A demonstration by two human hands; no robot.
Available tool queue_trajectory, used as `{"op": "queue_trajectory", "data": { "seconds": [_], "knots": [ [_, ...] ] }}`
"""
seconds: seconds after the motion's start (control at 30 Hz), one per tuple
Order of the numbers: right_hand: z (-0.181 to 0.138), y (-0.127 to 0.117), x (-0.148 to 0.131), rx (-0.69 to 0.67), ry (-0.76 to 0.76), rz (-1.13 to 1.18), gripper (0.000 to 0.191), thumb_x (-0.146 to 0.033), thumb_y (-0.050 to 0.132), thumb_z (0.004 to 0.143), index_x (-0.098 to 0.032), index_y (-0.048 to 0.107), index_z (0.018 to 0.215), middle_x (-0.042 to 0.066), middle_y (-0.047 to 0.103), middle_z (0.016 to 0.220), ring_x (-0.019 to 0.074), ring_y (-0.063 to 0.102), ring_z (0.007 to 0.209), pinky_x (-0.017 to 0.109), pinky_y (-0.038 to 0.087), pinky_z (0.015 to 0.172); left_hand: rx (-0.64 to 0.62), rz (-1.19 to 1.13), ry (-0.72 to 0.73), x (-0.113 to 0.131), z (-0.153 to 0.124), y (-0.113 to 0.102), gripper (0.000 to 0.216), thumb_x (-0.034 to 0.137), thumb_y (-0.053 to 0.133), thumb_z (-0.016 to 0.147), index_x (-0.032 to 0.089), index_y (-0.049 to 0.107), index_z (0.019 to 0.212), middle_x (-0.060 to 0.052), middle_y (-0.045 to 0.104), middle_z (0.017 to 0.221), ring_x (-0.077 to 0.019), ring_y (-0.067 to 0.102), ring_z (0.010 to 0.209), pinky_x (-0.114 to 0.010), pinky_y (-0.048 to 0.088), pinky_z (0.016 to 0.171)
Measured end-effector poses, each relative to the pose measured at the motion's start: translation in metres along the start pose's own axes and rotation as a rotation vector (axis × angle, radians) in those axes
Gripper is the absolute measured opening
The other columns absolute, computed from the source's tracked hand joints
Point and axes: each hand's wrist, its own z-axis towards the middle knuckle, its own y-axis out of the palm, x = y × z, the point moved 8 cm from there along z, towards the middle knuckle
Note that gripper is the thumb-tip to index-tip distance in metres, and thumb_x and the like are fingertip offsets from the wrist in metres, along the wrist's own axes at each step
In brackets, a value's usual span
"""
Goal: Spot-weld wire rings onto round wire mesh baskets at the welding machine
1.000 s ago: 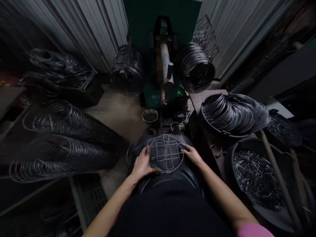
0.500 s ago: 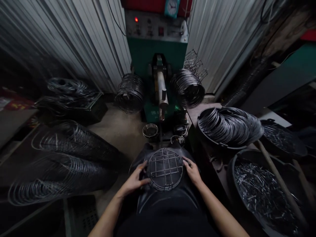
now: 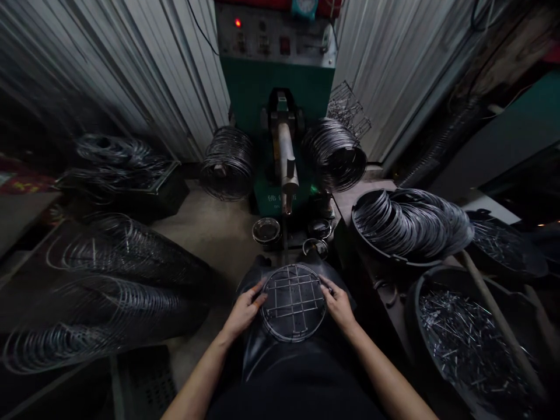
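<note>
We grip the round wire grid (image 3: 293, 302) between us on our lap, left hand (image 3: 245, 310) on its left rim, right hand (image 3: 339, 303) on its right. Ahead stands the green machine (image 3: 280, 99); right of our right hand, a tub of wire rings (image 3: 411, 224).

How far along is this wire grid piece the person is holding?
Done, it seems: the round wire grid already has crossing wires inside its ring. In hand: the left hand and right hand grip its opposite edges on the lap. Left: a tub of loose rings and a tub of short wire pieces wait beside it.
</note>
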Motion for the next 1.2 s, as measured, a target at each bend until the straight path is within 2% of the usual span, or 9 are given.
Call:
{"op": "queue_trajectory", "data": {
  "seconds": [0.13, 0.3, 0.43, 0.5, 0.57, 0.7, 0.83, 1.0, 1.2],
  "knots": [
    [0.008, 0.003, 0.006, -0.039, 0.012, -0.022, 0.041, -0.041, 0.054, 0.077, -0.018, 0.068, 0.108, 0.008, 0.068, 0.112, 0.0258, 0.061, 0.108, 0.041, 0.045, 0.098, 0.013, 0.068, 0.009, 0.000, 0.002, 0.001, 0.061, 0.050, 0.053, 0.073, 0.013, 0.058, 0.121, -0.010, 0.053, 0.130, -0.0277, 0.041, 0.127, -0.041, 0.025, 0.111],
    [0.011, 0.002, 0.014, -0.066, 0.031, -0.039, 0.041, -0.039, 0.056, 0.076, -0.018, 0.068, 0.109, 0.008, 0.067, 0.113, 0.0255, 0.061, 0.109, 0.042, 0.043, 0.099, -0.012, 0.107, 0.005, -0.004, 0.004, 0.003, 0.068, 0.050, 0.049, 0.075, 0.008, 0.050, 0.128, -0.013, 0.048, 0.135, -0.0282, 0.039, 0.129, -0.043, 0.023, 0.111],
    [0.005, 0.001, 0.016, -0.096, 0.070, 0.025, 0.044, -0.041, 0.061, 0.074, -0.018, 0.066, 0.110, 0.009, 0.066, 0.115, 0.0259, 0.059, 0.112, 0.043, 0.040, 0.102, -0.181, 0.071, -0.023, -0.002, -0.006, -0.002, 0.072, 0.050, 0.055, 0.076, 0.014, 0.041, 0.136, -0.011, 0.040, 0.141, -0.0275, 0.034, 0.132, -0.042, 0.020, 0.112],
    [0.001, 0.000, 0.015, -0.105, 0.094, 0.069, 0.045, -0.042, 0.063, 0.073, -0.019, 0.066, 0.111, 0.008, 0.066, 0.116, 0.0259, 0.058, 0.113, 0.044, 0.039, 0.102, -0.302, 0.096, -0.031, 0.001, -0.013, -0.002, 0.082, 0.049, 0.064, 0.070, 0.018, 0.034, 0.140, -0.010, 0.033, 0.146, -0.0279, 0.027, 0.135, -0.042, 0.018, 0.113],
    [-0.002, 0.000, 0.015, -0.108, 0.110, 0.106, 0.046, -0.042, 0.064, 0.073, -0.020, 0.066, 0.112, 0.008, 0.066, 0.117, 0.0257, 0.058, 0.113, 0.044, 0.038, 0.103, -0.353, 0.196, -0.024, 0.004, -0.019, 0.000, 0.099, 0.048, 0.073, 0.061, 0.019, 0.026, 0.143, -0.012, 0.027, 0.148, -0.0301, 0.022, 0.137, -0.044, 0.016, 0.113],
    [-0.006, 0.002, 0.016, -0.120, 0.125, 0.136, 0.046, -0.043, 0.064, 0.073, -0.020, 0.065, 0.113, 0.007, 0.065, 0.119, 0.0251, 0.057, 0.114, 0.043, 0.037, 0.103, -0.210, 0.451, -0.063, 0.003, -0.023, 0.009, 0.123, 0.053, 0.078, 0.052, 0.015, 0.009, 0.146, -0.020, 0.028, 0.142, -0.0374, 0.032, 0.130, -0.050, 0.027, 0.107],
    [-0.007, 0.004, 0.020, -0.133, 0.120, 0.128, 0.046, -0.043, 0.062, 0.074, -0.022, 0.064, 0.114, 0.006, 0.063, 0.121, 0.0251, 0.054, 0.117, 0.043, 0.035, 0.104, -0.072, 0.577, -0.099, -0.001, -0.027, 0.019, 0.122, 0.057, 0.075, 0.055, 0.019, 0.004, 0.146, -0.019, 0.030, 0.139, -0.0394, 0.038, 0.126, -0.051, 0.037, 0.099],
    [-0.003, 0.005, 0.023, -0.125, 0.098, 0.107, 0.048, -0.046, 0.059, 0.075, -0.022, 0.063, 0.116, 0.007, 0.062, 0.123, 0.0255, 0.052, 0.120, 0.044, 0.032, 0.106, -0.065, 0.542, -0.105, -0.004, -0.024, 0.018, 0.117, 0.050, 0.076, 0.055, 0.019, 0.010, 0.146, -0.016, 0.036, 0.135, -0.0359, 0.041, 0.123, -0.047, 0.036, 0.100],
    [-0.012, 0.007, 0.019, -0.041, 0.072, 0.181, 0.048, -0.047, 0.058, 0.077, -0.021, 0.062, 0.117, 0.009, 0.062, 0.122, 0.0258, 0.054, 0.117, 0.045, 0.034, 0.105, -0.054, 0.409, 0.041, 0.008, -0.010, 0.012, 0.098, 0.040, 0.076, 0.057, 0.017, 0.030, 0.141, -0.015, 0.047, 0.127, -0.0322, 0.044, 0.121, -0.045, 0.032, 0.104]
  ]
}}
